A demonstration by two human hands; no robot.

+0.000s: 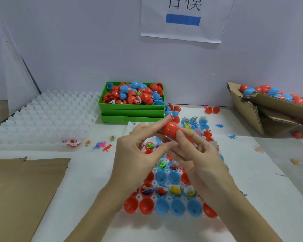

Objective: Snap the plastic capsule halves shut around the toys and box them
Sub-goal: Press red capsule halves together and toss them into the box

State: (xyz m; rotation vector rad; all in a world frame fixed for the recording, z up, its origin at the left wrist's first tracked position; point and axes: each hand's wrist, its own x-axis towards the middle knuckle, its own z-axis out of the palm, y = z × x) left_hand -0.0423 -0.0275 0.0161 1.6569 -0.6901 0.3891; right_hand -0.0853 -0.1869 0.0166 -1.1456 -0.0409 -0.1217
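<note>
Both hands meet above the white holder tray [166,172] and hold one red capsule [171,128]. My left hand [140,154] pinches it from the left with fingertips. My right hand [198,154] grips it from the right, thumb on top. The tray under my hands holds several open red and blue halves [162,206], some with small toys [175,189] inside. A cardboard box [273,109] at the right holds closed red and blue capsules [271,91].
Stacked green bins [131,110] full of loose capsule halves stand behind the tray. Empty white trays [42,117] are stacked at the left. A flat cardboard sheet [23,189] lies front left. Loose toys [107,147] and halves [212,110] are scattered on the table.
</note>
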